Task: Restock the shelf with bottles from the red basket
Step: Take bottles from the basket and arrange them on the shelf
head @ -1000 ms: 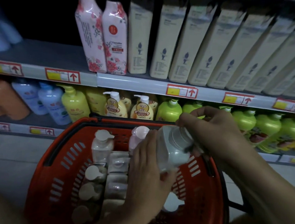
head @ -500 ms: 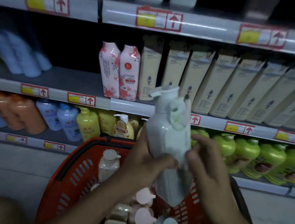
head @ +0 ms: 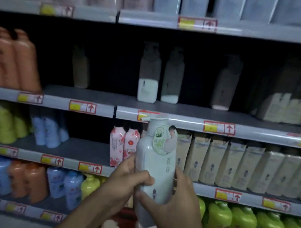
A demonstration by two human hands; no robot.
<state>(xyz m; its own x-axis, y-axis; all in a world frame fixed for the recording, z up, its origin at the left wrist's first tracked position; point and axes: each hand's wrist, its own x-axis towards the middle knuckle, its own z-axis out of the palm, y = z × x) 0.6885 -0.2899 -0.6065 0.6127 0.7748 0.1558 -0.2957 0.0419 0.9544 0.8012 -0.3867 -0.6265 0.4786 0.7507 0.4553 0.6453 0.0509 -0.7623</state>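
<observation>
- Both the left hand (head: 132,180) and right hand (head: 173,203) grip one upright pale-green plastic pump bottle (head: 156,161), not yet shelved.
- Dim grey shelf (head: 97,96) at 12 o'clock has gaps (probably its destination); more bottles likely remain.

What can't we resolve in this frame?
- Red basket: head view, nearly all hidden behind both hands, cut by the bottom edge.
- Pump bottle base: covered by the right hand.
- Price tags: motion-blurred, unreadable.
- Shadowed bottles: labels too dark.
</observation>
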